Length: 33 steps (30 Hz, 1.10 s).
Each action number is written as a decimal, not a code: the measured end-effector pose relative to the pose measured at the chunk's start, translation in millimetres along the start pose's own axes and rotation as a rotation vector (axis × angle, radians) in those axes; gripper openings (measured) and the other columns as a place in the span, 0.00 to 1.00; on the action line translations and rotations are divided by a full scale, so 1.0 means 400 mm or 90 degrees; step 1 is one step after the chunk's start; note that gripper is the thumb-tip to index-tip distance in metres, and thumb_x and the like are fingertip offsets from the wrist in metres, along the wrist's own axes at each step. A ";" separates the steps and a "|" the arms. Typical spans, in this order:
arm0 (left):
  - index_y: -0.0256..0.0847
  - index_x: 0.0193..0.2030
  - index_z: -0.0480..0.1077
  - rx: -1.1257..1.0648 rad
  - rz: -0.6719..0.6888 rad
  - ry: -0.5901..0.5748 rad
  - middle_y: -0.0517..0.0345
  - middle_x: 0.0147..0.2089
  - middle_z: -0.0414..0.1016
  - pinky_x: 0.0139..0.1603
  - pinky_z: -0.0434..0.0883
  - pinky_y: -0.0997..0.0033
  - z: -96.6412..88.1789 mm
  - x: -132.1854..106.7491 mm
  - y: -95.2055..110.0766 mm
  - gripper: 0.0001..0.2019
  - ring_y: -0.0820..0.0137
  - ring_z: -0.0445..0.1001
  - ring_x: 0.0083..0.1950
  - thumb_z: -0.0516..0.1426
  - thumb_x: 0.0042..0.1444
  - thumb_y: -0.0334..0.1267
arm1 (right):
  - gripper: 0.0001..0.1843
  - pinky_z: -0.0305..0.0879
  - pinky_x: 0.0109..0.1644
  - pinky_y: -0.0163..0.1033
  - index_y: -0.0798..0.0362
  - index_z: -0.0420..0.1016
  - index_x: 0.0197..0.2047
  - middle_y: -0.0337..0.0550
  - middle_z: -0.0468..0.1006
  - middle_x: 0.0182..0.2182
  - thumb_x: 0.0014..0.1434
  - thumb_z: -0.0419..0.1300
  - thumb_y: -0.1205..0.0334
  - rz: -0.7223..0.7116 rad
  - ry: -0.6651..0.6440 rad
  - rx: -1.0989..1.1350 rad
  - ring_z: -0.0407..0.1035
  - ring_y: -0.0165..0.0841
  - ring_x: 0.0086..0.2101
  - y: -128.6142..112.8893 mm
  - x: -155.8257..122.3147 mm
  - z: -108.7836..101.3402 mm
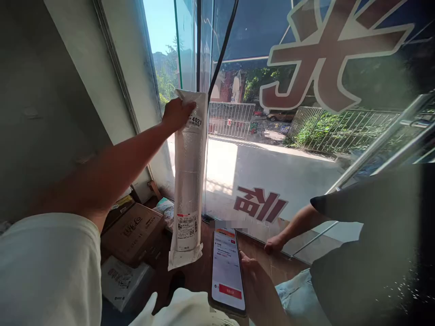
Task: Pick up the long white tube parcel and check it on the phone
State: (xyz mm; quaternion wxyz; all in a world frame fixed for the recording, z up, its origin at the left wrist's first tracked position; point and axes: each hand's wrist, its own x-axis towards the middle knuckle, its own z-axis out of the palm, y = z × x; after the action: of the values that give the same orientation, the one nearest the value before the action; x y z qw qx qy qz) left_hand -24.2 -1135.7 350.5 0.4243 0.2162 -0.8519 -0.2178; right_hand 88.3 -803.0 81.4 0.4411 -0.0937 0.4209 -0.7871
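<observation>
My left hand is raised and closed round the top end of a long white wrapped tube parcel, which hangs upright in front of the glass. The parcel bears a number sticker near the top and a barcode label near the bottom. My right hand holds a phone low in the middle, with its lit screen facing me and showing a red button. The phone sits just right of the parcel's lower end.
Another person in a dark shirt and jeans stands at the right, with a hand resting near the window's base. Cardboard boxes and small parcels lie on the floor at the left. Glass panes with red lettering face a sunlit yard.
</observation>
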 end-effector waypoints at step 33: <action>0.42 0.24 0.59 -0.062 -0.014 -0.014 0.62 0.29 0.63 0.30 0.55 0.70 -0.013 0.002 0.008 0.16 0.75 0.62 0.30 0.58 0.58 0.44 | 0.71 0.70 0.53 0.57 0.48 0.37 0.70 0.56 0.74 0.54 0.32 0.79 0.56 -0.024 0.018 -0.006 0.70 0.53 0.53 -0.009 -0.052 0.073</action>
State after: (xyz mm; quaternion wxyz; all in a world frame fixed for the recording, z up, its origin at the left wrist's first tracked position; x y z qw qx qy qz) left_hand -20.9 -1134.5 356.0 0.4226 0.2022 -0.8424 -0.2664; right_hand 113.7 -803.1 107.1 0.4197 -0.0922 0.4290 -0.7945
